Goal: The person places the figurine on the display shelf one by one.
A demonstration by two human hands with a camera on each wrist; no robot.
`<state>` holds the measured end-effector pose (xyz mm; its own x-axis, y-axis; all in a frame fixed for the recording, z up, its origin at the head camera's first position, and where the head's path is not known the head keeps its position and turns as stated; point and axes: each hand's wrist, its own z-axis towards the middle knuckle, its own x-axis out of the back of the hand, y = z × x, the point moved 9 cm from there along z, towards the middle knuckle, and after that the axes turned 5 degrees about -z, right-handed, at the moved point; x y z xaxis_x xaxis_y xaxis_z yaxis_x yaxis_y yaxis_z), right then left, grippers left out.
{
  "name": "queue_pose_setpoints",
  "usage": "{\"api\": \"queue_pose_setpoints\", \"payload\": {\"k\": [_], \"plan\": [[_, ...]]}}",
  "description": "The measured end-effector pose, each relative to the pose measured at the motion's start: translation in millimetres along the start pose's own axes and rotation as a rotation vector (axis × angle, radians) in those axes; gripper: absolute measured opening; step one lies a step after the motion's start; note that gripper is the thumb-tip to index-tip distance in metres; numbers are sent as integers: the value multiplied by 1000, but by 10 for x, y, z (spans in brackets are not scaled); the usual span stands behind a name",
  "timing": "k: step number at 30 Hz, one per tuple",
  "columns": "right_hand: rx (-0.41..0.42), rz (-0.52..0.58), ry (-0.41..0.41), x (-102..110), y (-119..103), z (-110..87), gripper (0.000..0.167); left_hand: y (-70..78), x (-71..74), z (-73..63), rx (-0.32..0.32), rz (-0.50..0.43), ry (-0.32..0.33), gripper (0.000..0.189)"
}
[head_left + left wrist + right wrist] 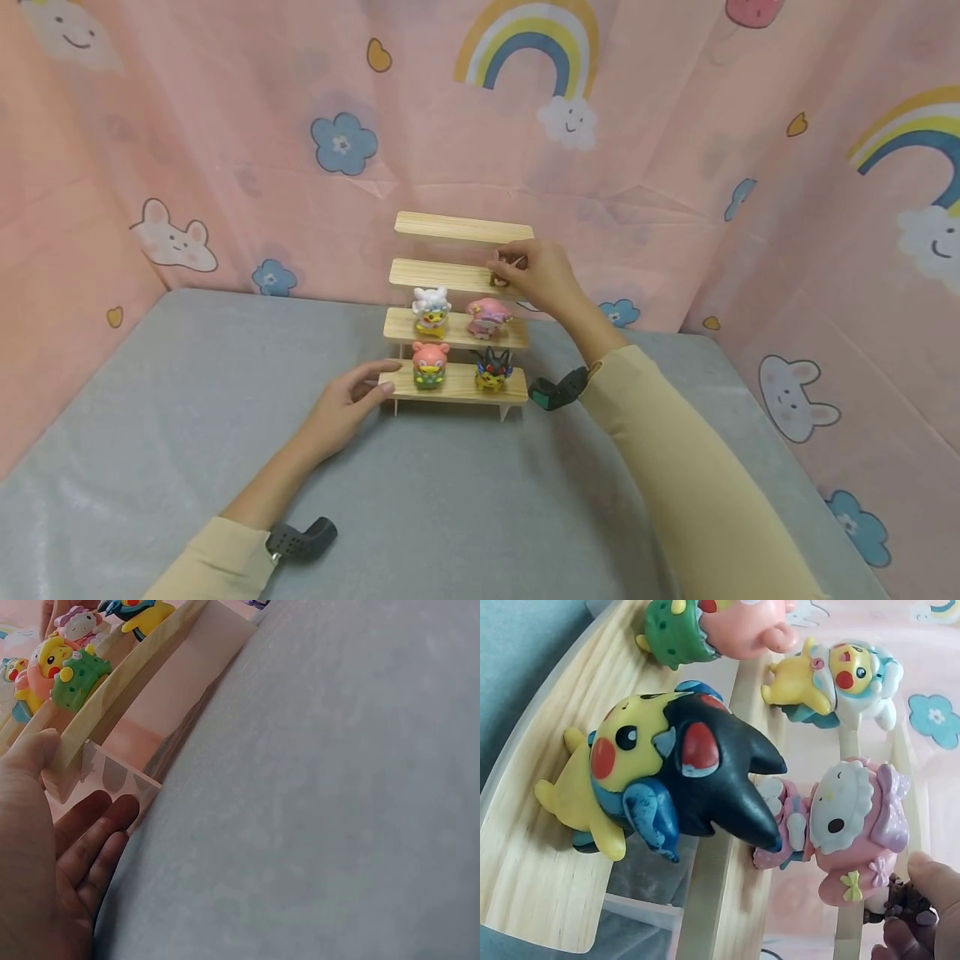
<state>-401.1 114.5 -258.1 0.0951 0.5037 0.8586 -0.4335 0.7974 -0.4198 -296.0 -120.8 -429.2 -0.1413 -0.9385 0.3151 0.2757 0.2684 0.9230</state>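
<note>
A wooden tiered display stand with clear legs holds several small figurines. My left hand grips the left end of its lowest shelf, some fingers curled beneath the board in the left wrist view. On the second shelf from the top, at its right end, my right hand pinches a small brown figurine, mostly hidden by the fingers. Just below stands a pink-hooded figurine, beside a white-hooded yellow one. The lowest shelf bears a pink-and-green figurine and a black-hooded yellow one.
The top shelf rises behind the right hand. Under the stand lies a grey cloth-covered table. A pink printed curtain hangs at the back and along both sides.
</note>
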Motion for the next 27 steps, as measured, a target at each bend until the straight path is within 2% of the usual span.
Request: {"api": "queue_pose_setpoints", "payload": {"k": [5, 12, 21, 27], "plan": [[-53, 32, 5, 52, 67, -63, 38, 10, -13, 1, 0, -8, -5, 36], [-94, 77, 148, 304, 143, -287, 40, 0, -2, -1, 2, -12, -5, 36], [-76, 163, 357, 686, 228, -747, 32, -24, 3, -14, 15, 5, -6, 38], [-98, 282, 455, 904, 370, -1133, 30, -22, -13, -14, -4, 12, -16, 38]]}}
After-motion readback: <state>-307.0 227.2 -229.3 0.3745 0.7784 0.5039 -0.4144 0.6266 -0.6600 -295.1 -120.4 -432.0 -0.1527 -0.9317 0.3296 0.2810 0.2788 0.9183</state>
